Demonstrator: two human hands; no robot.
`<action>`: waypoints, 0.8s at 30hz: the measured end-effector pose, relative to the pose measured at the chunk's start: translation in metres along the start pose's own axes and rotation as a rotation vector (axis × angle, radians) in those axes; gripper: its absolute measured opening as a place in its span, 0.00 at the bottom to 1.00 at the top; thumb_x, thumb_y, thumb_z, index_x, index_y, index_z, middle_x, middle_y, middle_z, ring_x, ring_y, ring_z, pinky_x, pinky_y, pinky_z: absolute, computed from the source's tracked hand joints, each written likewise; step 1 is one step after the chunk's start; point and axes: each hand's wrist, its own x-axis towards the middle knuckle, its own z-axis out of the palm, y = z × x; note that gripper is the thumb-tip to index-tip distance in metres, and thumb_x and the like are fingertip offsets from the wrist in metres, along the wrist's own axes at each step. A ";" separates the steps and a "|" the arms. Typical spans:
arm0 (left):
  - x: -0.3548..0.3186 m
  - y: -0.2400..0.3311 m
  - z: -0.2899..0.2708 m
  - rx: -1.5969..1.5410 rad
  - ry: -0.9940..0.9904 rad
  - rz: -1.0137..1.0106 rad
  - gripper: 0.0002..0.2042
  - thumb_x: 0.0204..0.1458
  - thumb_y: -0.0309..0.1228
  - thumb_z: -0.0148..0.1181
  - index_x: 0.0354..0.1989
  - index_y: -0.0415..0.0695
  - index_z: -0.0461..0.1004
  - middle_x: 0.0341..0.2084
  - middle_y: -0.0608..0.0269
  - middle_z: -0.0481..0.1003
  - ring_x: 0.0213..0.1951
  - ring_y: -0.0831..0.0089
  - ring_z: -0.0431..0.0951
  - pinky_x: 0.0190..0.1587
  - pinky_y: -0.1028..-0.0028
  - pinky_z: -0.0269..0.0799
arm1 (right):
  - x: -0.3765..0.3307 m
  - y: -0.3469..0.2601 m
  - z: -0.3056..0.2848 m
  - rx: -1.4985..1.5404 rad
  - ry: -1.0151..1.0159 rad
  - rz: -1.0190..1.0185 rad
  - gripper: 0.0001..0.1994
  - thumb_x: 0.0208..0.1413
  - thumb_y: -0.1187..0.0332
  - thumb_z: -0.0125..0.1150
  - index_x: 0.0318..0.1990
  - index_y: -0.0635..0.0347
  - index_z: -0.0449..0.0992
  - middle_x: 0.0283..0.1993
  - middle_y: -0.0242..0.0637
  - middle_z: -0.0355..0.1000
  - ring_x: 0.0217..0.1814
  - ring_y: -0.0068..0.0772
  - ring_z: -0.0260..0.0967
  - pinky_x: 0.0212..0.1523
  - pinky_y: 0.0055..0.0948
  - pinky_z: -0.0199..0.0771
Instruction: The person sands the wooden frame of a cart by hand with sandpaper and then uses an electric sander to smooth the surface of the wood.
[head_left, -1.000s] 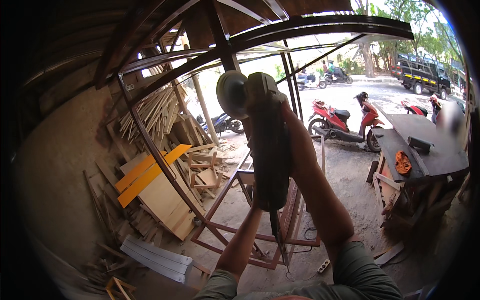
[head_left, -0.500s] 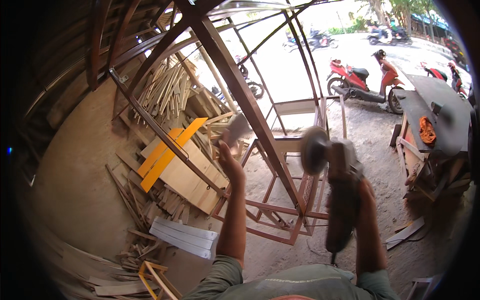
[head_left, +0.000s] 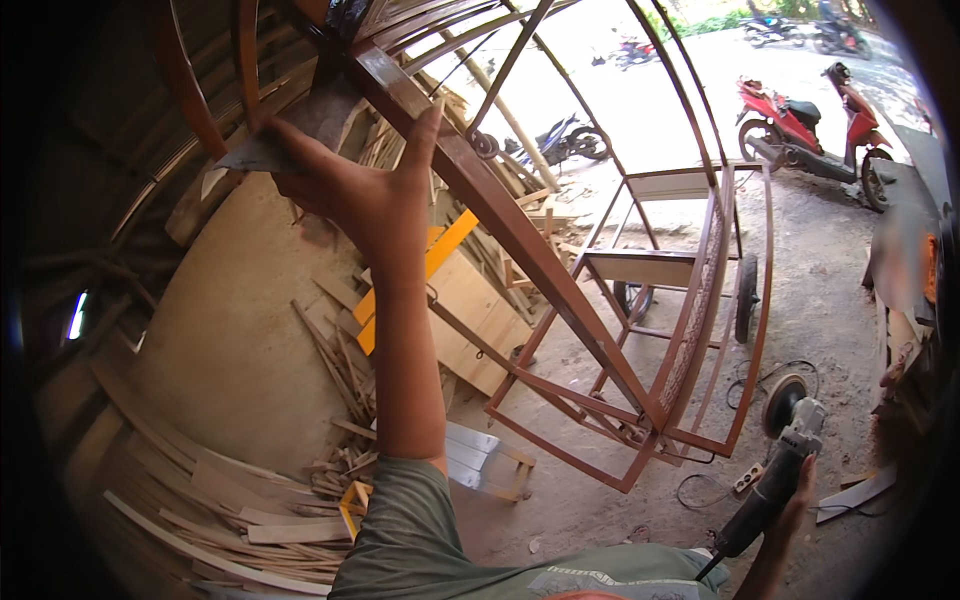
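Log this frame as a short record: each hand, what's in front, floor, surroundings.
Left: left hand raised, thumb spread, fingers at a thin grey sheet; grip unclear
Right: right hand around a dark-bodied angle grinder with a round disc
In front: brown metal bar frame
Floor: white oblong power strip beyond the grinder
Left side: yellow flat boards by a pale wooden panel
Outside: red scooter, upright

Right hand (head_left: 803,487) partly hidden by grinder (head_left: 770,498); metal frame (head_left: 530,257) cut off above
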 end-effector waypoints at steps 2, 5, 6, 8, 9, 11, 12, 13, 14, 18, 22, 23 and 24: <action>-0.003 0.005 0.001 0.178 0.040 0.074 0.71 0.37 0.62 0.79 0.76 0.29 0.37 0.68 0.21 0.46 0.71 0.31 0.49 0.71 0.39 0.47 | 0.011 -0.001 -0.007 0.002 0.012 0.009 0.25 0.72 0.45 0.45 0.55 0.62 0.67 0.35 0.42 0.72 0.30 0.36 0.76 0.33 0.33 0.77; 0.001 0.012 -0.012 0.302 0.074 0.110 0.73 0.36 0.62 0.79 0.75 0.27 0.33 0.68 0.21 0.45 0.71 0.29 0.46 0.71 0.35 0.44 | 0.021 -0.003 -0.005 0.004 0.041 0.009 0.25 0.72 0.46 0.47 0.56 0.62 0.67 0.34 0.40 0.72 0.31 0.36 0.76 0.32 0.33 0.77; 0.001 0.015 -0.011 0.305 0.082 0.105 0.74 0.36 0.62 0.79 0.75 0.26 0.32 0.68 0.20 0.45 0.72 0.29 0.45 0.70 0.34 0.43 | 0.025 -0.002 -0.007 -0.001 0.059 0.023 0.26 0.71 0.44 0.47 0.55 0.61 0.68 0.33 0.40 0.72 0.29 0.35 0.75 0.30 0.32 0.77; 0.000 0.019 -0.003 0.236 0.057 0.110 0.73 0.38 0.63 0.77 0.75 0.27 0.30 0.69 0.20 0.43 0.72 0.30 0.45 0.69 0.34 0.40 | 0.032 0.003 -0.011 -0.011 0.099 0.050 0.28 0.69 0.40 0.49 0.55 0.59 0.68 0.30 0.40 0.72 0.25 0.33 0.74 0.26 0.30 0.76; 0.002 0.020 -0.004 0.214 0.041 0.115 0.73 0.39 0.63 0.76 0.76 0.27 0.28 0.70 0.20 0.42 0.72 0.31 0.44 0.68 0.33 0.39 | 0.036 0.004 -0.013 0.000 0.083 0.076 0.28 0.69 0.40 0.49 0.55 0.59 0.68 0.30 0.40 0.72 0.25 0.33 0.74 0.26 0.30 0.77; 0.015 0.013 0.000 0.185 0.002 0.103 0.74 0.39 0.63 0.76 0.75 0.26 0.28 0.70 0.18 0.41 0.73 0.30 0.42 0.69 0.33 0.37 | 0.044 0.009 -0.018 0.023 0.057 0.125 0.28 0.69 0.40 0.49 0.56 0.58 0.68 0.29 0.40 0.72 0.25 0.34 0.74 0.26 0.31 0.77; 0.024 0.009 0.002 0.170 -0.015 0.092 0.74 0.39 0.63 0.76 0.75 0.25 0.28 0.70 0.18 0.40 0.74 0.30 0.40 0.69 0.33 0.36 | 0.045 0.009 -0.020 0.026 0.038 0.152 0.27 0.69 0.41 0.50 0.57 0.57 0.67 0.30 0.40 0.72 0.25 0.34 0.74 0.26 0.31 0.77; 0.031 0.007 0.002 0.200 -0.005 0.117 0.74 0.39 0.64 0.75 0.75 0.25 0.28 0.70 0.17 0.41 0.74 0.30 0.40 0.70 0.33 0.36 | 0.046 0.008 -0.022 0.027 0.020 0.174 0.27 0.69 0.41 0.50 0.57 0.57 0.67 0.30 0.40 0.71 0.26 0.34 0.75 0.27 0.31 0.78; 0.040 0.006 0.001 0.231 0.004 0.143 0.74 0.39 0.65 0.75 0.75 0.24 0.29 0.70 0.17 0.42 0.74 0.30 0.40 0.70 0.32 0.35 | 0.048 0.007 -0.024 0.027 0.003 0.197 0.27 0.68 0.42 0.50 0.58 0.57 0.66 0.31 0.40 0.71 0.26 0.34 0.75 0.27 0.32 0.78; 0.091 0.009 0.001 0.543 0.173 0.528 0.74 0.33 0.71 0.74 0.73 0.21 0.40 0.60 0.22 0.58 0.65 0.32 0.58 0.67 0.27 0.44 | 0.053 0.008 -0.030 0.015 -0.020 0.138 0.25 0.68 0.45 0.52 0.59 0.56 0.65 0.36 0.39 0.71 0.29 0.34 0.76 0.27 0.33 0.79; 0.132 0.004 -0.016 0.598 0.056 0.679 0.74 0.34 0.80 0.63 0.75 0.26 0.43 0.69 0.21 0.49 0.73 0.26 0.42 0.60 0.15 0.38 | 0.060 0.009 -0.040 -0.024 -0.063 0.118 0.23 0.68 0.48 0.53 0.59 0.57 0.65 0.38 0.38 0.71 0.30 0.33 0.76 0.27 0.32 0.80; 0.133 0.005 -0.016 0.649 0.085 0.730 0.73 0.33 0.79 0.64 0.74 0.27 0.45 0.61 0.28 0.55 0.66 0.30 0.52 0.61 0.18 0.42 | 0.060 0.007 -0.040 -0.042 -0.070 0.112 0.23 0.68 0.49 0.53 0.59 0.57 0.65 0.38 0.38 0.71 0.29 0.33 0.76 0.27 0.32 0.80; 0.136 0.009 -0.018 0.700 0.114 0.780 0.73 0.31 0.79 0.66 0.74 0.27 0.47 0.54 0.34 0.61 0.59 0.35 0.62 0.62 0.21 0.45 | 0.059 0.004 -0.037 -0.030 -0.065 0.137 0.23 0.68 0.50 0.52 0.59 0.57 0.65 0.38 0.38 0.71 0.29 0.33 0.76 0.27 0.31 0.80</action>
